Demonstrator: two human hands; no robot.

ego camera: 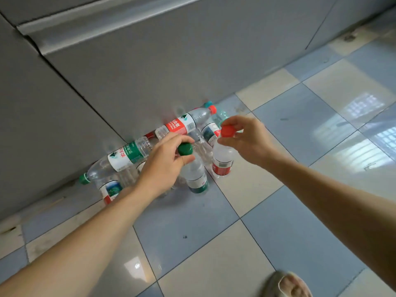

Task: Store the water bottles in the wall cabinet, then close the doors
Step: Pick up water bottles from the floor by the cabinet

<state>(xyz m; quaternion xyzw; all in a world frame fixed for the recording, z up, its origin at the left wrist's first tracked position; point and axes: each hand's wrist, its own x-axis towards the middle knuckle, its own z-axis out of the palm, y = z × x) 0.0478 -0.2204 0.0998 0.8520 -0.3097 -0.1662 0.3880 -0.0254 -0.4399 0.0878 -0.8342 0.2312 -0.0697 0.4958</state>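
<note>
Water bottles [150, 146] lie heaped mid-frame on the tiled floor [278, 232] against the grey cabinet front [150, 71]. At the heap's lower right, the left hand [165, 166] pinches the green-capped bottle [197, 179] by its cap, and the right hand [246, 140] pinches the red-capped bottle [222, 161] likewise, both bottles upright.

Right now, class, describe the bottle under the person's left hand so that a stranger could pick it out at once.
Start at the grey cabinet along the floor, where a heap of water bottles lies at its foot. Nearest the viewer two bottles stand upright. The green-capped bottle is the left one, gripped at the cap by the left hand; its neighbour, the red-capped bottle, has a red label.
</note>
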